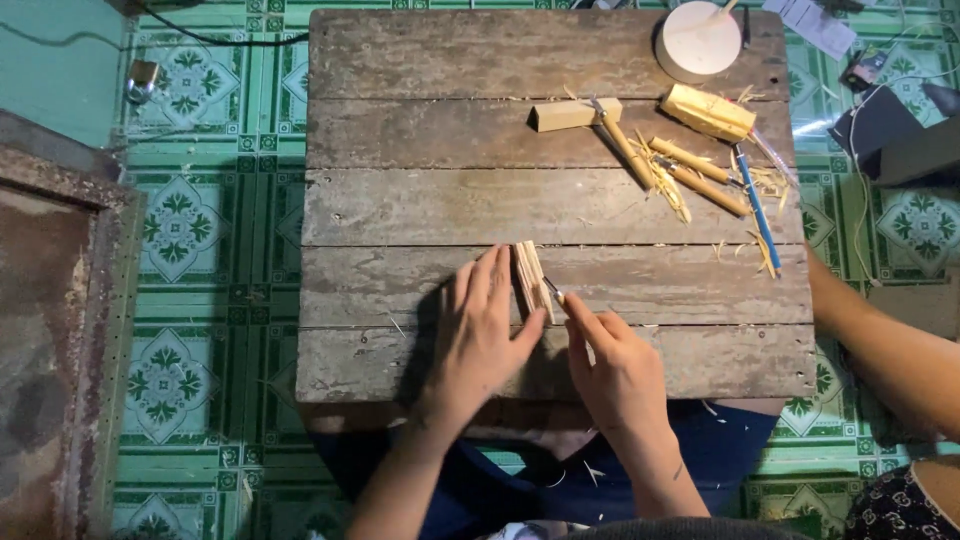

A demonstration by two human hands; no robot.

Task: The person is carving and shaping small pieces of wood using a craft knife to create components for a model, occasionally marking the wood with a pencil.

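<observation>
A small pale wood piece (530,276) lies on the weathered plank table (400,200) near its front edge. My left hand (480,335) lies flat beside the piece, fingers against its left side, thumb under its near end. My right hand (612,368) grips a small carving knife (553,291), its blade tip touching the lower right edge of the wood piece.
At the back right lie a wooden block (572,114), a carved pale block (708,111), several wooden-handled tools (690,172), a blue pencil (758,208), shavings, and a round white lid (698,40). Another person's arm (880,350) is at the right. Green tiled floor surrounds the table.
</observation>
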